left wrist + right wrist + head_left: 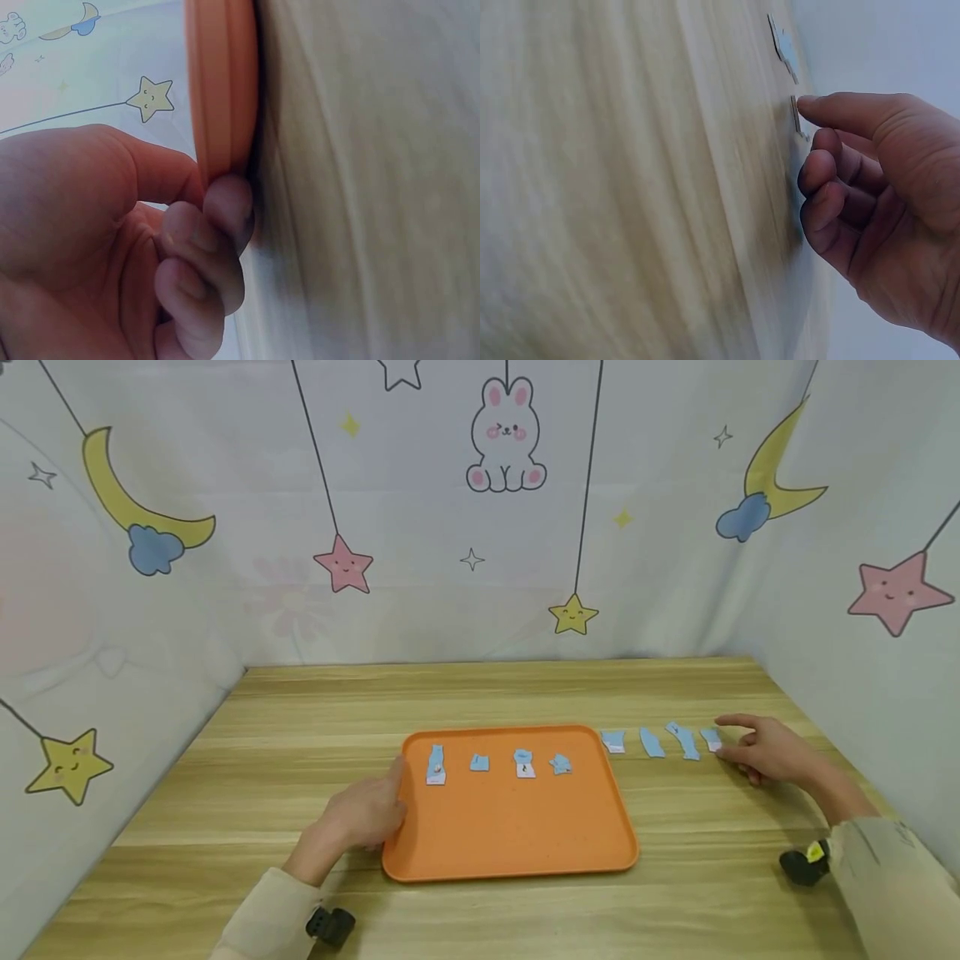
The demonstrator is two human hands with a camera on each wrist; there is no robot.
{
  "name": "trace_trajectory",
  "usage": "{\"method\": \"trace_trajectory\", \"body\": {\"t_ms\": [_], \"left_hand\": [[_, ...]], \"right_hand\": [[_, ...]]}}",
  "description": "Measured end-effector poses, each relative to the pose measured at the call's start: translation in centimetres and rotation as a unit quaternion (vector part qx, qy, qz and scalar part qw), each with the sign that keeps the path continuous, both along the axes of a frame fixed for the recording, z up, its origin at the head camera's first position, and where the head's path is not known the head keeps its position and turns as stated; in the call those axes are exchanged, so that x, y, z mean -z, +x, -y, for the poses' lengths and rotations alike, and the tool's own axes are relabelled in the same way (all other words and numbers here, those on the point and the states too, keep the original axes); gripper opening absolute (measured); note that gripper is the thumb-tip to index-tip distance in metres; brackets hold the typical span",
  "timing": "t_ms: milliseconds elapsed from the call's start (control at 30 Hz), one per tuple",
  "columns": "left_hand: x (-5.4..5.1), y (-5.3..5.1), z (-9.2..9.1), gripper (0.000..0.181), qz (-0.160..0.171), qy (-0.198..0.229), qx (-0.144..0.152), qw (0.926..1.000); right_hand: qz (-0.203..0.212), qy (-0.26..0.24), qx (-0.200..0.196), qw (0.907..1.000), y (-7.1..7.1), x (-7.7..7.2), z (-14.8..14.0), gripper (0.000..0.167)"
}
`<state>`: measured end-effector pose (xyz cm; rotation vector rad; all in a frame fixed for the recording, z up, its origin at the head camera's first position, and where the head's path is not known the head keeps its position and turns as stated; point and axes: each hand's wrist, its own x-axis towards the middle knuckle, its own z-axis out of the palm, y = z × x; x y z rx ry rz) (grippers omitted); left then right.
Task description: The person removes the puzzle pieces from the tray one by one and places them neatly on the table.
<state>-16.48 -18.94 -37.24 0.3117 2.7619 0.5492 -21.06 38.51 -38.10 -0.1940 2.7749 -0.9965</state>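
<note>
I see a pale cream left sleeve (258, 918) and a matching right sleeve (892, 877), the latter marked with thin grey lines. At the left cuff (296, 889) I spot a small, blocky black device (330, 927); its black counterpart (804, 867) on the right bears a bright yellow patch (815, 852).

The left arm (266, 914) slanted forward and inward, and the left hand (363, 812) held a pinch between thumb (169, 169) and forefinger (229, 206), its remaining fingers (195, 289) bent toward the palm. The right arm (892, 877) stretched out from the lower right corner of the head view. The right hand (772, 752) pointed inward, thumb and forefinger extended with tips apart, its other fingers (821, 202) curled.
</note>
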Motion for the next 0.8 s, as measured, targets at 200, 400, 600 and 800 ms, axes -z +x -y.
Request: {"method": "trace_trajectory", "body": {"t_ms": [200, 400, 600, 800], "left_hand": [[-0.7, 0.6, -0.4, 0.073, -0.006, -0.006, -0.006, 1.0000], [-0.7, 0.6, -0.4, 0.073, -0.003, -0.009, -0.011, 0.9999], [-0.6, 0.4, -0.3, 0.074, 0.002, -0.002, -0.007, 1.0000], [-0.1, 0.1, 0.0, 0.076, 0.004, -0.001, 0.004, 1.0000]], "right_hand": [[-0.030, 0.001, -0.006, 0.9995, 0.4, -0.7, 1.3, 0.067], [-0.046, -0.013, 0.001, 0.9988, 0.6, -1.1, 3.1, 0.065], [-0.054, -0.028, -0.001, 0.9981, 1.1, -1.2, 4.9, 0.061], [-0.061, -0.037, -0.008, 0.9974, 1.3, -1.2, 6.5, 0.057]]}}
